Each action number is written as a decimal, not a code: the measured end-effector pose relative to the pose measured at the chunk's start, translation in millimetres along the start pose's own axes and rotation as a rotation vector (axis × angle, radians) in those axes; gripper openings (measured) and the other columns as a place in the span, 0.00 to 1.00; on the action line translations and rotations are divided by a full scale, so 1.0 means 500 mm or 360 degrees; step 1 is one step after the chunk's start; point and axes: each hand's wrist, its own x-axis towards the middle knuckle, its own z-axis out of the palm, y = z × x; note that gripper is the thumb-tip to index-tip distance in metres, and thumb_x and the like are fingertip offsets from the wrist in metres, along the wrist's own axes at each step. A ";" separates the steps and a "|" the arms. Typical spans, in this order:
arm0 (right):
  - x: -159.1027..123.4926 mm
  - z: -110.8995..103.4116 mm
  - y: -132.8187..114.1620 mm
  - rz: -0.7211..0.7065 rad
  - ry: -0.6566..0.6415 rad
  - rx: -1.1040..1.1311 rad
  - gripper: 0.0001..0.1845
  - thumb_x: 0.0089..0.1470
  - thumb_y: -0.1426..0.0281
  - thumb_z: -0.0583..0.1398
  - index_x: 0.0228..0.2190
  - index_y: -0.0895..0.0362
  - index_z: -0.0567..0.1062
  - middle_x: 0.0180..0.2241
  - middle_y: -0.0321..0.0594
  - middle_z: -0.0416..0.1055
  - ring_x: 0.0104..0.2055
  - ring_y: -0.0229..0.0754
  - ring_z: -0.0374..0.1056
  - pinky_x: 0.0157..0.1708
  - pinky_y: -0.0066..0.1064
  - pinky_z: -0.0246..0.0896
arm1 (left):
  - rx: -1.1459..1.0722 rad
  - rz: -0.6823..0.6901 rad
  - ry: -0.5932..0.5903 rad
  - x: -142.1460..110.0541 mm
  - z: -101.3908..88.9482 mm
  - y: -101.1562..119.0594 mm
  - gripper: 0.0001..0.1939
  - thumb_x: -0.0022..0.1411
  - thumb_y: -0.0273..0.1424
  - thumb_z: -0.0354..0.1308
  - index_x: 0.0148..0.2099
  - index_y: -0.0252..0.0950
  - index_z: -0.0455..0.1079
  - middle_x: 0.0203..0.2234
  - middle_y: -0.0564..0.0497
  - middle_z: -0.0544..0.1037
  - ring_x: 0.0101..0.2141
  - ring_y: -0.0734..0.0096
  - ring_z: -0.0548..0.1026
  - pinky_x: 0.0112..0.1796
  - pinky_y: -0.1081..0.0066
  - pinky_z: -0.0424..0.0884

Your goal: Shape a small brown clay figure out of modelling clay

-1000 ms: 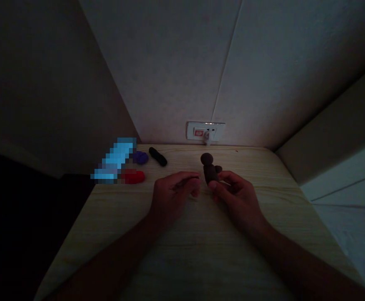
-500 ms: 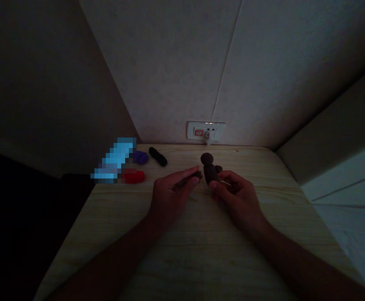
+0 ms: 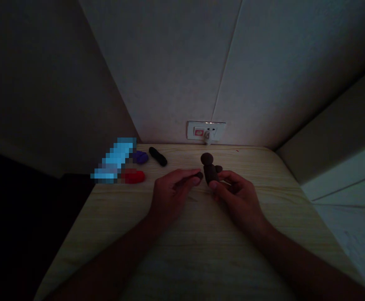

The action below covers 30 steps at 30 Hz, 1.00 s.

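Our left hand (image 3: 172, 195) pinches a dark bit (image 3: 199, 176) just beside the figure (image 3: 211, 173), which our right hand (image 3: 239, 198) pinches by its lower end over the counter (image 3: 198, 255); we should grip lightly, since it looks soft and may dent.

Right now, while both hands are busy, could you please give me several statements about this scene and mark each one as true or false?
1. The left hand holds a small brown piece. True.
2. The right hand holds the brown figure by its top. False: it holds it near the bottom.
3. The red piece lies on the table. True.
4. The purple piece lies nearer to the person than the red piece. False: the red piece is nearer.
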 end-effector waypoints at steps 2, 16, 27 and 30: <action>0.000 -0.001 0.000 -0.0014 0.0004 -0.0004 0.15 0.46 0.61 0.74 0.33 0.54 0.78 0.20 0.30 0.71 0.22 0.35 0.64 0.23 0.27 0.59 | 0.0085 0.0084 -0.0008 0.001 -0.002 -0.001 0.09 0.64 0.32 0.66 0.47 0.42 0.83 0.42 0.49 0.86 0.41 0.63 0.84 0.46 0.63 0.82; 0.000 0.001 -0.006 0.0018 0.0008 0.0010 0.17 0.42 0.62 0.75 0.32 0.54 0.78 0.21 0.31 0.72 0.21 0.35 0.64 0.23 0.28 0.58 | -0.0047 -0.0008 -0.0071 -0.001 0.004 0.007 0.06 0.62 0.32 0.67 0.41 0.37 0.79 0.34 0.50 0.84 0.34 0.68 0.83 0.37 0.69 0.81; 0.001 -0.001 0.001 0.0004 0.0008 -0.0039 0.18 0.45 0.60 0.74 0.33 0.54 0.77 0.19 0.30 0.71 0.21 0.36 0.64 0.22 0.28 0.57 | -0.0176 -0.0064 -0.0128 0.001 0.008 0.005 0.06 0.64 0.30 0.62 0.43 0.38 0.77 0.30 0.52 0.83 0.29 0.69 0.82 0.34 0.70 0.81; 0.003 -0.001 0.001 -0.0022 -0.0003 -0.0030 0.17 0.45 0.60 0.74 0.33 0.54 0.78 0.20 0.30 0.71 0.21 0.36 0.64 0.22 0.28 0.57 | -0.0142 -0.0086 -0.0135 0.000 0.007 0.008 0.07 0.63 0.31 0.63 0.44 0.38 0.79 0.27 0.52 0.82 0.28 0.69 0.81 0.32 0.70 0.80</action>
